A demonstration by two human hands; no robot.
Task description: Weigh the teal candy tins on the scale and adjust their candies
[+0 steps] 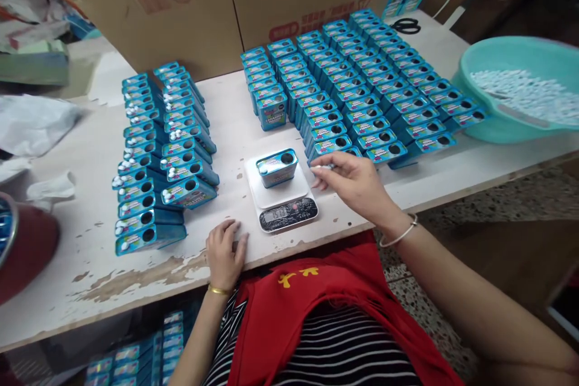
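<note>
A blue tin with a round hole in its top stands on a small white digital scale near the table's front edge. My right hand hovers just right of the scale, fingers pinched on a small white piece. My left hand rests flat on the table's front edge, left of the scale, holding nothing. Rows of blue tins fill the table behind my right hand. Two more rows of tins, some with white pieces on top, lie to the left.
A teal basin holding white pieces sits at the table's right end. Large cardboard boxes stand behind the table, with black scissors near them. A red object sits at the left edge. More tins lie under the table.
</note>
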